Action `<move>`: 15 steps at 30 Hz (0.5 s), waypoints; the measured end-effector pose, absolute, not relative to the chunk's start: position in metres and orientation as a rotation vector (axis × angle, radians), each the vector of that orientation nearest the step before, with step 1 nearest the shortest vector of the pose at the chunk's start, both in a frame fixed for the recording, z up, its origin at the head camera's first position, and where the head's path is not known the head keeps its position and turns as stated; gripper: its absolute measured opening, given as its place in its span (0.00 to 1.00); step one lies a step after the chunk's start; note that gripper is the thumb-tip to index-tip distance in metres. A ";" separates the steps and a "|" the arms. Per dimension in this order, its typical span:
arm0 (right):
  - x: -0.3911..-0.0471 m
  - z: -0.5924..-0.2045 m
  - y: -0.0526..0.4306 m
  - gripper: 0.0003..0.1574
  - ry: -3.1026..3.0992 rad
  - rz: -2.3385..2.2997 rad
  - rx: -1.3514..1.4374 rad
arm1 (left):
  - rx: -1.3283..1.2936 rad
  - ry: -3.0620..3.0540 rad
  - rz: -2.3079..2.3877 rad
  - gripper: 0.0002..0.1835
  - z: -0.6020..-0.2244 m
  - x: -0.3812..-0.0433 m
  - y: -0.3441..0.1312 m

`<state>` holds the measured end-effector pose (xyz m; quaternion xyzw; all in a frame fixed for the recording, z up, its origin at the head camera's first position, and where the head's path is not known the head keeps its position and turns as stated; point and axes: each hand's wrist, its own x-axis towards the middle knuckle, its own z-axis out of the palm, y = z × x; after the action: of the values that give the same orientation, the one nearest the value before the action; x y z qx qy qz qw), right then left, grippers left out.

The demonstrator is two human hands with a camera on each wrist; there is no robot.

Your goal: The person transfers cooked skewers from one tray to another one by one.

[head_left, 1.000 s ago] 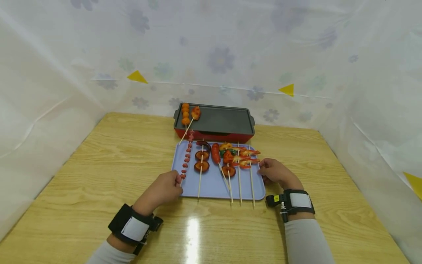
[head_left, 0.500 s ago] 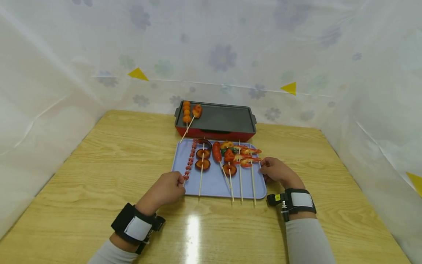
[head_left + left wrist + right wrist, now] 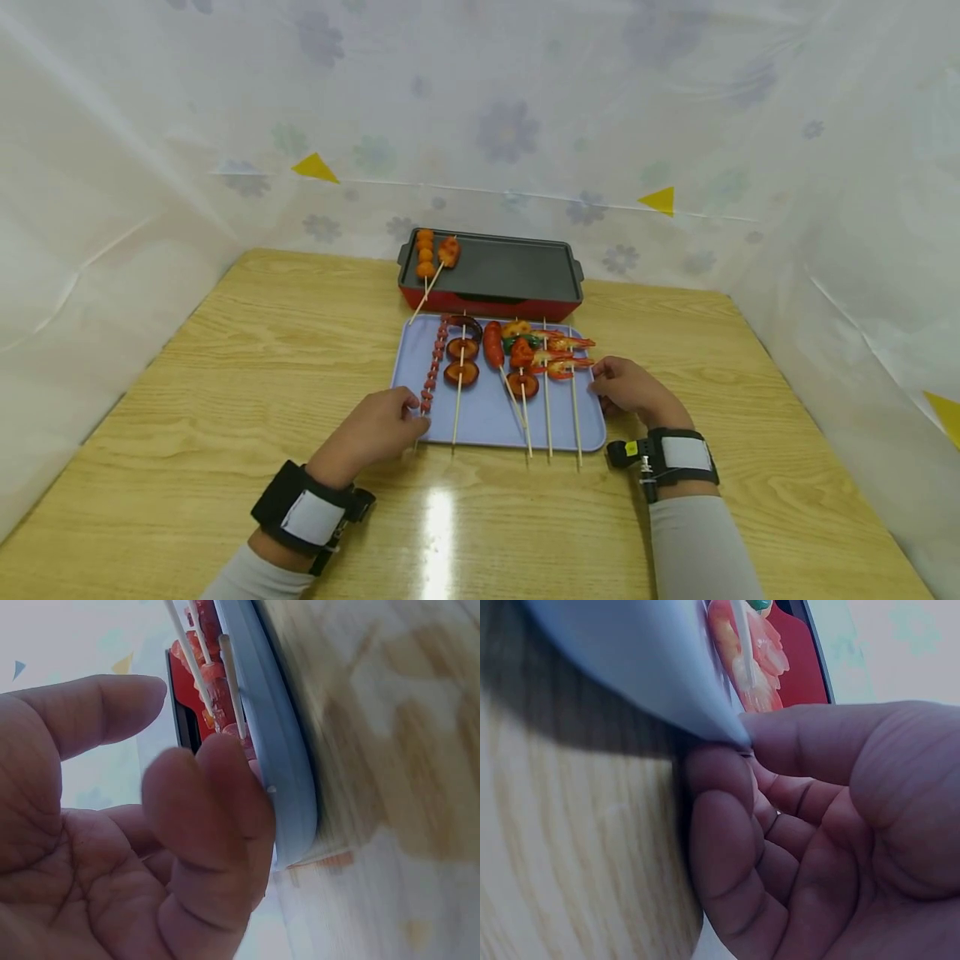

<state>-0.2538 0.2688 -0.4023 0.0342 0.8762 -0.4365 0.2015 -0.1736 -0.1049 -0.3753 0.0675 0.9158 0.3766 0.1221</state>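
Observation:
At the front left corner of the light blue tray point(image 3: 480, 425), my left hand point(image 3: 375, 429) is beside a skewer of small red pieces point(image 3: 432, 371). In the left wrist view, the left thumb point(image 3: 112, 709) stands apart from the fingertips, with nothing pinched between them. My right hand point(image 3: 633, 392) pinches the tray's right rim point(image 3: 727, 731) between thumb and fingers. Across the tray lie a mushroom skewer point(image 3: 461, 373), a sausage skewer point(image 3: 492, 344), a mixed skewer point(image 3: 522, 358) and prawn skewers point(image 3: 570, 367). Several stick ends overhang the front rim.
Behind the tray stands a red and black grill point(image 3: 510, 271). It carries a skewer of orange balls point(image 3: 425, 254) and another with a browned piece point(image 3: 448, 252), whose stick slants over the front edge. Wooden table point(image 3: 262, 375) surrounds the tray; flowered sheeting point(image 3: 502, 133) hangs behind.
The skewer of small red pieces has shifted slightly right onto the tray, and my left fingers have let go of it. My right hand keeps its place at the rim.

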 end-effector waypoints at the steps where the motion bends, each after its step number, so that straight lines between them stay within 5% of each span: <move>1: -0.254 -0.402 0.269 0.11 2.446 -1.221 0.097 | 0.194 2.675 1.101 0.08 -0.375 -0.174 -0.105; 10: -0.254 -0.404 0.270 0.11 2.448 -1.210 0.107 | 0.201 2.728 1.147 0.16 -0.376 -0.176 -0.108; 15: -0.254 -0.403 0.269 0.11 2.454 -1.199 0.112 | 0.351 3.022 0.911 0.41 -0.374 -0.173 -0.113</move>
<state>-0.2545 0.2690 -0.4029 0.0402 0.8792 -0.4294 0.2027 -0.1731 -0.1129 -0.3739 0.1104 0.9515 0.2868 -0.0173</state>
